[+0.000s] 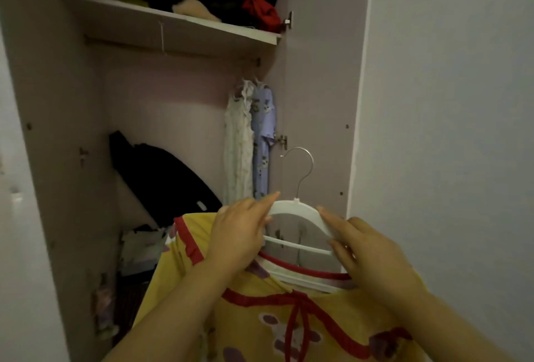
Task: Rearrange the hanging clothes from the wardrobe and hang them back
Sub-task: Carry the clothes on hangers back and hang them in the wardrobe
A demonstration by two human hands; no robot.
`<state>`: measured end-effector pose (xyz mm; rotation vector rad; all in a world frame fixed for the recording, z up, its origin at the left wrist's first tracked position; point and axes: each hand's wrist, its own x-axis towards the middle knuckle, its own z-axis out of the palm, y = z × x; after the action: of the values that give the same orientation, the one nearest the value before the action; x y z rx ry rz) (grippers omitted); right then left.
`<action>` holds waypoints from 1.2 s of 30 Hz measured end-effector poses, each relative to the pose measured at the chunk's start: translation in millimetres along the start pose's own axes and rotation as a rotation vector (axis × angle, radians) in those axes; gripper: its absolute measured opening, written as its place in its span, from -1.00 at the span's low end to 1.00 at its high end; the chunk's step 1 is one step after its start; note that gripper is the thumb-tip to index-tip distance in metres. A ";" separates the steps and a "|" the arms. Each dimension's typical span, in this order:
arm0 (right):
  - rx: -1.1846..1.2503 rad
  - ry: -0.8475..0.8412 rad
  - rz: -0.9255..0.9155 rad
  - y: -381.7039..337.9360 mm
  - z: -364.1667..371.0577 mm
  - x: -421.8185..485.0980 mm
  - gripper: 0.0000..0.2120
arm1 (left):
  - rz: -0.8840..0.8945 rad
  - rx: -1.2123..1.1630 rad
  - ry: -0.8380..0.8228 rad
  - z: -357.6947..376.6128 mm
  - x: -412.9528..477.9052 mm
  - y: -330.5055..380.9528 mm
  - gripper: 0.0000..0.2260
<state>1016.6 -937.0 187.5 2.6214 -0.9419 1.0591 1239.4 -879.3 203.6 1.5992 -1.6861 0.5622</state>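
1. Clothing, black, slumped well left of the white hanger.
2. Pale and blue hanging garments above the hanger, slightly left.
3. Left hand gripping the hanger's left arm, fingers curled, forefinger extended.
4. Yellow garment draped from the hanger, below it, neckline round its lower bar.
5. Right hand pinching the hanger's right arm, forefinger straight.

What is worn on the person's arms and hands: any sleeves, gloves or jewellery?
The left forearm and right forearm are bare as far as the frame reaches; no sleeve or cuff comes into view. The left hand and right hand wear no gloves, and no ring, watch or bracelet shows on the visible fingers or wrists.
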 end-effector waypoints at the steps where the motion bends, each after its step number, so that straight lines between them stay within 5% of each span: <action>1: 0.010 0.000 -0.022 2.7 12.0 15.9 -0.43 | -0.007 0.008 0.012 1.0 7.9 -12.8 -0.62; 16: 0.048 0.024 -0.194 28.9 177.8 244.3 -0.51 | -0.128 0.063 0.155 78.6 140.9 -226.8 -0.65; 36: -0.199 -0.035 -0.205 122.3 313.8 540.0 -0.53 | -0.224 0.114 0.227 200.1 365.7 -417.6 -0.64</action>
<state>1418.3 -1415.3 309.5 2.5139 -0.7237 0.8276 1621.5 -1322.3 281.3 1.7076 -1.3101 0.7064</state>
